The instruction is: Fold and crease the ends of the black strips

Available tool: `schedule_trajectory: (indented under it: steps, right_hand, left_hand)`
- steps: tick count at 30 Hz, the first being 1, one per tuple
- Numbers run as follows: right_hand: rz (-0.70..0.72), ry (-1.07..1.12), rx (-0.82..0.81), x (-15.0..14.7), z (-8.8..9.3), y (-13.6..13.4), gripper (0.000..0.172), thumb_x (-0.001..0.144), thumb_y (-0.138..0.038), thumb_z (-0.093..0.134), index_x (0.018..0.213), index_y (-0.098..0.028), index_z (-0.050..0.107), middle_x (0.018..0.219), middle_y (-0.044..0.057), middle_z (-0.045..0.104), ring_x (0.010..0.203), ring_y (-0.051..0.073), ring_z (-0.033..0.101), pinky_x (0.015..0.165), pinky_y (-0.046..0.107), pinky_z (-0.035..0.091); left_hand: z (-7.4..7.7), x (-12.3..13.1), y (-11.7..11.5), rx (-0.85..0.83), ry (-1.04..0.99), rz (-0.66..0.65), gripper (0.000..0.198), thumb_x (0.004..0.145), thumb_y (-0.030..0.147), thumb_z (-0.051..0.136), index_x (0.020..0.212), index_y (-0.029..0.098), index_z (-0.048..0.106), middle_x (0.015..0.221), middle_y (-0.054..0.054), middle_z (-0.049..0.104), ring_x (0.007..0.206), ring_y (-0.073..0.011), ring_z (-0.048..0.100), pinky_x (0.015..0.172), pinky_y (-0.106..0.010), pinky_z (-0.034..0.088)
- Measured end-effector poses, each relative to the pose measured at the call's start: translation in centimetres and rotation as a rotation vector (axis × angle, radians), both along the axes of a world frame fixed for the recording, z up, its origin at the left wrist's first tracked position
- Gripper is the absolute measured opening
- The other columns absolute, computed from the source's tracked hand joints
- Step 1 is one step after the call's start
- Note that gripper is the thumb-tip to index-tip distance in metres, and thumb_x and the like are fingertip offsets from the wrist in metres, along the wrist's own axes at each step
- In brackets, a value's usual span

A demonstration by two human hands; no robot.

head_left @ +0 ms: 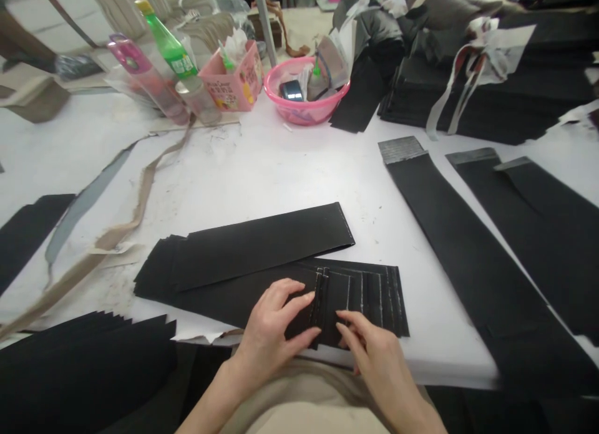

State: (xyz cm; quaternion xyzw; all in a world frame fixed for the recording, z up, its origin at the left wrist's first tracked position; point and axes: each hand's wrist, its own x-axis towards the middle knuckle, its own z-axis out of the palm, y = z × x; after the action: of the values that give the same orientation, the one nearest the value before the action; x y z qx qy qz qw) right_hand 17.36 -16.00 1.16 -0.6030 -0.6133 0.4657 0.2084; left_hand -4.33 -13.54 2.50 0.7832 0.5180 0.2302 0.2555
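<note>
A fanned stack of black strips [262, 259] lies on the white table [262, 172] near its front edge, their right ends [374, 297] stepped like shingles. My left hand [276, 331] rests on the stack with fingers spread, fingertips pressing a raised folded edge [320, 297]. My right hand [369, 353] sits just right of it, its fingers curled and pinching the near edge of the same strip. One long black strip [271, 237] lies slanted across the top of the stack.
Long black panels [472, 247] stretch along the right. More black pieces [84, 359] lie at the lower left, tan trimmings [121, 228] on the left. At the back stand a pink basin [306, 91], a pink box [234, 78], a green bottle [171, 44] and piled black fabric [491, 91].
</note>
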Motion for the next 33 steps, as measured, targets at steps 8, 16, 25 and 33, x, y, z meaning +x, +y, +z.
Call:
schedule_trajectory:
  steps: [8, 16, 25, 33]
  right_hand:
    - [-0.161, 0.362, -0.453, -1.8, 0.3, 1.5, 0.036, 0.092, -0.048, 0.051, 0.110, -0.017, 0.055, 0.064, -0.003, 0.064, 0.032, 0.009, 0.050, 0.030, 0.017, 0.031]
    - [-0.088, 0.374, -0.527, -3.1, -0.4, 2.1, 0.034, 0.089, -0.050, 0.051, 0.082, -0.017, 0.053, 0.058, -0.003, 0.062, 0.031, 0.009, 0.051, 0.026, 0.014, 0.029]
    - [-0.098, 0.348, -0.467, -3.5, -0.1, 2.0, 0.027, 0.091, -0.043, 0.047, 0.078, -0.020, 0.047, 0.057, -0.004, 0.061, 0.033, 0.010, 0.053, 0.027, 0.014, 0.028]
    - [-0.126, 0.402, -0.503, -3.1, 0.7, 1.9, 0.024, 0.090, -0.040, 0.048, 0.077, -0.020, 0.045, 0.053, -0.006, 0.058, 0.031, 0.009, 0.051, 0.028, 0.014, 0.027]
  left_hand:
    - [-1.0, 2.2, -2.4, 0.047, 0.193, 0.100, 0.062, 0.079, 0.021, 0.063, 0.138, 0.017, 0.045, 0.125, -0.016, 0.049, 0.115, -0.0322, 0.047, 0.093, -0.050, 0.050]
    - [-0.5, 2.4, -2.6, 0.060, 0.248, 0.071, 0.070, 0.075, 0.017, 0.057, 0.143, 0.015, 0.039, 0.128, -0.017, 0.048, 0.116, -0.0356, 0.045, 0.092, -0.053, 0.050]
    - [0.9, 1.2, -2.9, -0.068, 0.175, 0.103, 0.062, 0.087, 0.006, 0.042, 0.146, 0.022, 0.033, 0.104, -0.009, 0.054, 0.090, -0.0212, 0.057, 0.074, -0.032, 0.054]
    - [1.8, 1.1, -2.5, 0.326, 0.292, 0.226, 0.049, 0.092, 0.005, 0.051, 0.137, 0.024, 0.050, 0.082, -0.003, 0.051, 0.071, -0.0149, 0.050, 0.066, -0.028, 0.042]
